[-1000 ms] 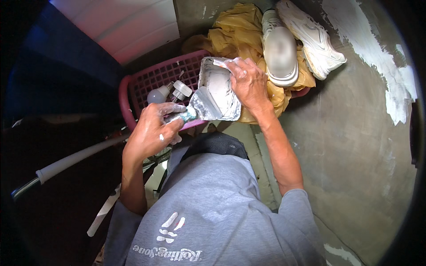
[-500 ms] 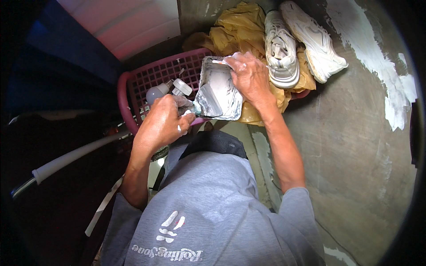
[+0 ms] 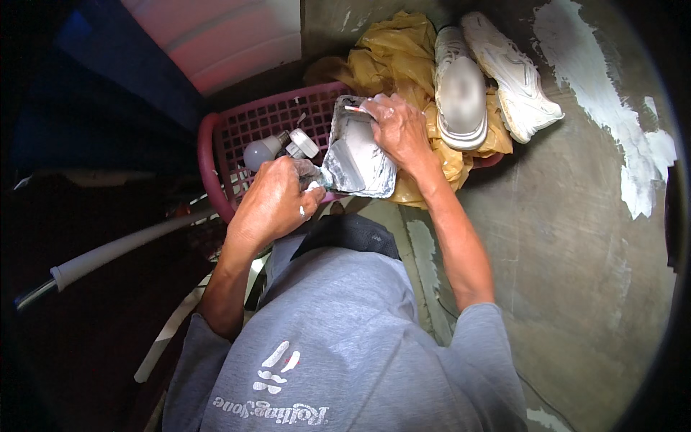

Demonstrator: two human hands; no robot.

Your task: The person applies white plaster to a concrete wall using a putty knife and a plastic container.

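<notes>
My right hand (image 3: 398, 132) grips the far edge of a flat grey tray (image 3: 358, 153) smeared with pale paste, holding it tilted over the rim of a red plastic basket (image 3: 219, 144). A thin white and red stick lies under the right thumb. My left hand (image 3: 272, 204) is closed on the handle of a putty knife (image 3: 344, 173), whose flat blade rests on the lower left part of the tray. Inside the basket, just beyond my left hand, lie a light bulb (image 3: 260, 151) and a small capped bottle (image 3: 301, 143).
A crumpled yellow plastic sheet (image 3: 398, 54) lies behind the basket with two white sneakers (image 3: 490, 75) on it. Concrete floor with white paint patches (image 3: 599, 81) spreads to the right. A white-gripped metal pole (image 3: 108, 251) slants at left. A pale panel (image 3: 216, 36) stands behind.
My left hand has rotated knuckles-up and closed around the knife handle. The tray has dropped and tilted a little toward me.
</notes>
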